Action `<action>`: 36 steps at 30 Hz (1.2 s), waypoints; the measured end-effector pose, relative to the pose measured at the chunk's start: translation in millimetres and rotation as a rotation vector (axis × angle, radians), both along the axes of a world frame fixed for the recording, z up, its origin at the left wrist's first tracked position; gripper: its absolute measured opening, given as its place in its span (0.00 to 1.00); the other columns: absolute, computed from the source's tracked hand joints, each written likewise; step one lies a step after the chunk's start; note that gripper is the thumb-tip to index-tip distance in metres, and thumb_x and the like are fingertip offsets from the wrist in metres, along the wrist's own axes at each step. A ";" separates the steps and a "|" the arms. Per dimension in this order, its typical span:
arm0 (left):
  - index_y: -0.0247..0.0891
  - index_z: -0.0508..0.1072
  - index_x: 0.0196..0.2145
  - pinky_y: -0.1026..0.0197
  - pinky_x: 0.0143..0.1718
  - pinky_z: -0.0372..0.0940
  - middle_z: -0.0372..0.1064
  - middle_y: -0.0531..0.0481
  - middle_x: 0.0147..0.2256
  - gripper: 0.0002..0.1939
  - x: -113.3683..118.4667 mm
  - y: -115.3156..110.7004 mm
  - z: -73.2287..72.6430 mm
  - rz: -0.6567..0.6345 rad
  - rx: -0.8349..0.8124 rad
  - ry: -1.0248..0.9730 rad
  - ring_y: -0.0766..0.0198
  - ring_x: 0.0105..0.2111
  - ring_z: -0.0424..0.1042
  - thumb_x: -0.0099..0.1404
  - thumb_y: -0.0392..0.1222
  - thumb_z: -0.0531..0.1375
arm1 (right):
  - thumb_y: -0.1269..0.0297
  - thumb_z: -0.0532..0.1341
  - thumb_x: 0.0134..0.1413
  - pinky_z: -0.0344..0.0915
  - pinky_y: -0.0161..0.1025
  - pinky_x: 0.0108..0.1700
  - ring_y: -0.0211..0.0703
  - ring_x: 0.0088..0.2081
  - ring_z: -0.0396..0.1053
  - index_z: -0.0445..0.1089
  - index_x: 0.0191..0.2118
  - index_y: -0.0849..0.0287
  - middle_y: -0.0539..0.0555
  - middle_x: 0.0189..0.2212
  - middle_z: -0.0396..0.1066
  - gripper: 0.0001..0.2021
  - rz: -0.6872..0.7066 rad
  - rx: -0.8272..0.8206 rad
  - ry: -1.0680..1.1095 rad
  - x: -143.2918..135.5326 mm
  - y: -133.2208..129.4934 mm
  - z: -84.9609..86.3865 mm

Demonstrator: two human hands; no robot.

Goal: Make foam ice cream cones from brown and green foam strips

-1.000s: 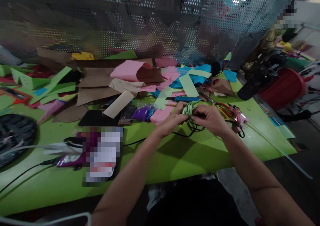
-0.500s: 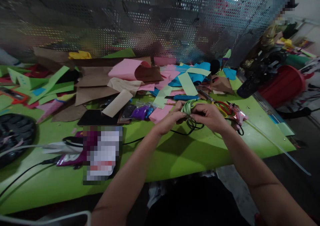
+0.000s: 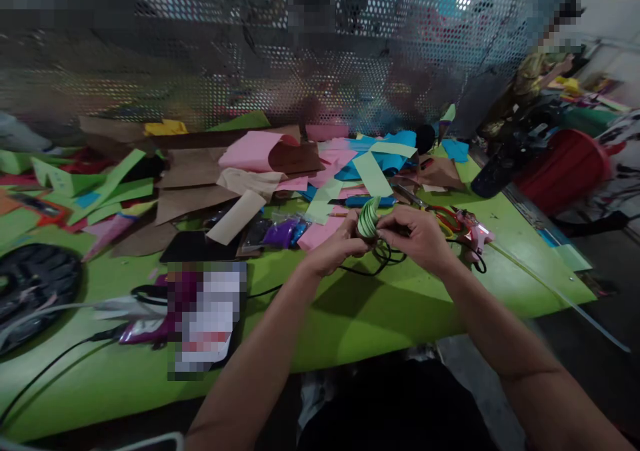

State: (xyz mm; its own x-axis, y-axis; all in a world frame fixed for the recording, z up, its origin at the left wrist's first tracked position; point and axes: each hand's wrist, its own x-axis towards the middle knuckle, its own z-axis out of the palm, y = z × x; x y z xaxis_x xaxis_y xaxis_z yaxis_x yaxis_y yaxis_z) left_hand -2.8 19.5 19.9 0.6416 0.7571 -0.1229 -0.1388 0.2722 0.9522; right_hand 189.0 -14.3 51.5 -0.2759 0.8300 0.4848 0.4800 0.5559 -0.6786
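Note:
Above the front middle of the green table (image 3: 350,324), my left hand (image 3: 345,244) is closed round a pointed, layered green piece (image 3: 369,220). Its tip stands up above the fingers, with pale and dark green bands curving across it. My right hand (image 3: 417,234) pinches at the right lower side of this piece; the fingertips hide what lies between them. A loop of black cable (image 3: 383,261) runs on the table under both hands. Scissors with red and yellow handles (image 3: 447,219) lie just beyond my right hand, close to a pink glue gun (image 3: 479,233).
Coloured sheets and brown pieces (image 3: 193,164) heap along the back, against a perforated metal screen (image 3: 330,71). A blue-handled cutter (image 3: 370,201) and small bags of purple bits (image 3: 281,233) lie behind my hands. On the left is a black round tray (image 3: 40,291); a red bucket (image 3: 560,171) stands right.
The green piece has turned in my left hand, so more of its banded side and its tip show. My right fingers have shifted slightly at its side. The view has moved a little.

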 end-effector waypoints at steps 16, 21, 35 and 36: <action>0.40 0.67 0.45 0.59 0.36 0.59 0.69 0.53 0.34 0.24 -2.2 2.8 -8.0 0.078 0.018 -0.075 0.64 0.33 0.66 0.49 0.39 0.65 | 0.67 0.66 0.60 0.64 0.35 0.32 0.38 0.31 0.69 0.77 0.38 0.57 0.51 0.31 0.75 0.02 -0.115 0.049 0.146 6.0 1.5 -5.7; 0.39 0.69 0.47 0.60 0.36 0.61 0.71 0.51 0.38 0.24 -1.7 1.9 -3.8 0.079 0.032 -0.053 0.65 0.34 0.68 0.54 0.41 0.67 | 0.67 0.66 0.57 0.64 0.35 0.32 0.38 0.31 0.69 0.77 0.40 0.57 0.50 0.33 0.76 0.05 -0.097 -0.026 0.215 6.5 4.6 -10.8; 0.37 0.69 0.43 0.62 0.32 0.56 0.65 0.52 0.34 0.19 -1.1 3.3 -5.4 0.060 0.113 0.003 0.68 0.30 0.61 0.61 0.50 0.68 | 0.71 0.66 0.60 0.70 0.38 0.39 0.42 0.36 0.75 0.78 0.38 0.55 0.52 0.34 0.78 0.04 -0.120 0.207 0.014 8.9 0.5 -12.8; 0.37 0.69 0.43 0.62 0.31 0.55 0.65 0.51 0.34 0.20 -1.2 3.3 -5.3 0.056 0.118 0.010 0.68 0.30 0.60 0.61 0.51 0.68 | 0.72 0.66 0.60 0.70 0.38 0.39 0.42 0.36 0.75 0.77 0.37 0.55 0.52 0.33 0.77 0.04 -0.125 0.219 -0.002 8.3 0.6 -13.7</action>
